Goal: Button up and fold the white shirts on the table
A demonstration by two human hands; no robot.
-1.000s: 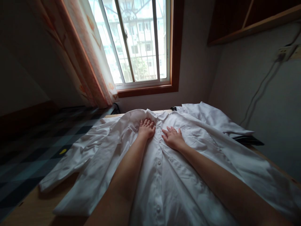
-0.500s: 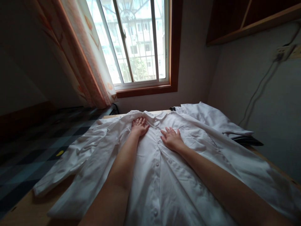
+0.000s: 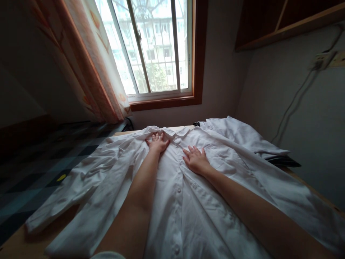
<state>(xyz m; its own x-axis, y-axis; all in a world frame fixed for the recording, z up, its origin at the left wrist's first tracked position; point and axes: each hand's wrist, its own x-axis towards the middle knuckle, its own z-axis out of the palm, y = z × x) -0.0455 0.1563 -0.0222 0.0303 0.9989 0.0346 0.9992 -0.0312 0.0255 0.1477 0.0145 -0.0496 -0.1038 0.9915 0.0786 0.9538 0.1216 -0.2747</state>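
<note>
A white button-up shirt (image 3: 164,194) lies spread front side up, its collar toward the window and its buttons running down the middle. My left hand (image 3: 158,142) rests flat near the collar, left of the button line, with its fingers spread. To the right of the buttons, my right hand (image 3: 196,159) lies palm down on the cloth, fingers apart. Neither hand grips the fabric. Wrinkles run through the sleeve on the left, and a long fold slants down from the buttons below my right hand.
Under the shirt is a wooden table (image 3: 13,244). More white cloth (image 3: 234,133) and a dark striped piece (image 3: 283,160) lie at the back right. A checked bedspread (image 3: 29,172) is on the left. Beyond are a curtain (image 3: 88,64), a window (image 3: 156,54) and a power cord (image 3: 292,104).
My left hand has shifted slightly left and its fingers have spread wider on the shirt. My right hand stays almost in place. The view has moved a little.
</note>
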